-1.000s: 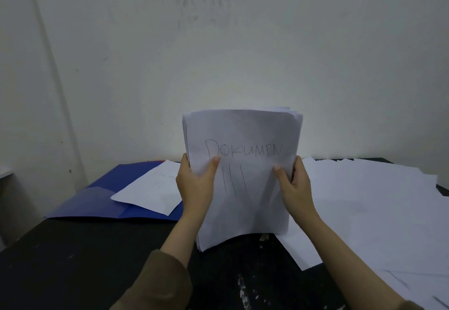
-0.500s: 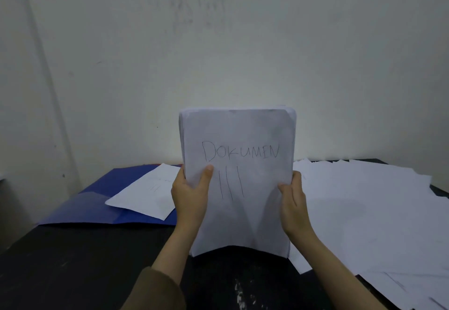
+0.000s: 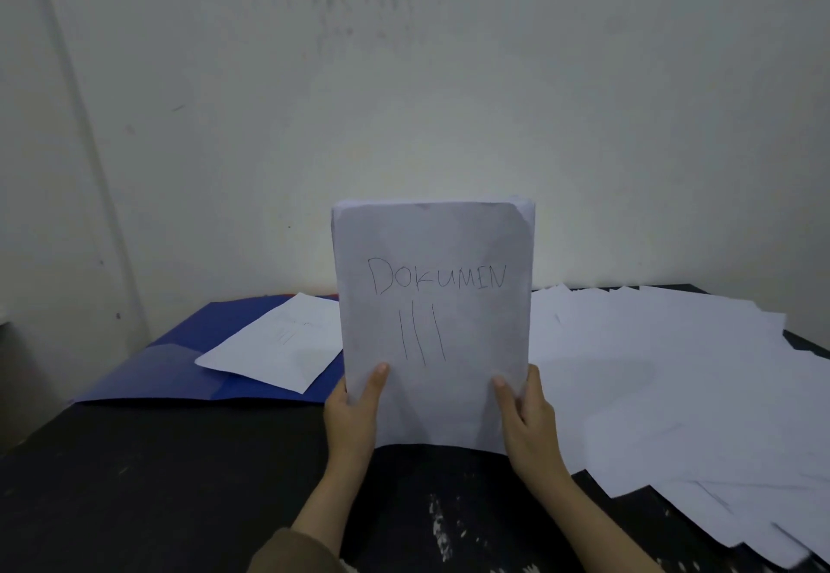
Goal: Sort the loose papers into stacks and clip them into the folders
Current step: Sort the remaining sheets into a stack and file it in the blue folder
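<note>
Two hands hold one stack of papers (image 3: 433,325) upright above the dark bench (image 3: 157,482): left hand (image 3: 352,415) and right hand (image 3: 527,424) with fingers curled round its lower edges. One blue folder (image 3: 148,370) lies left, bearing one sheet (image 3: 278,343); loose papers (image 3: 673,384), uncountable, spread right.

Upright stack of white papers marked DOKUMEN (image 3: 433,325) hiding both hands' fingers behind it and covering part of the open blue plastic folder (image 3: 179,370), spread of loose white sheets (image 3: 696,393) running off the right edge, faint pencil marks on the single white sheet on the folder (image 3: 280,343) being too small to read
</note>
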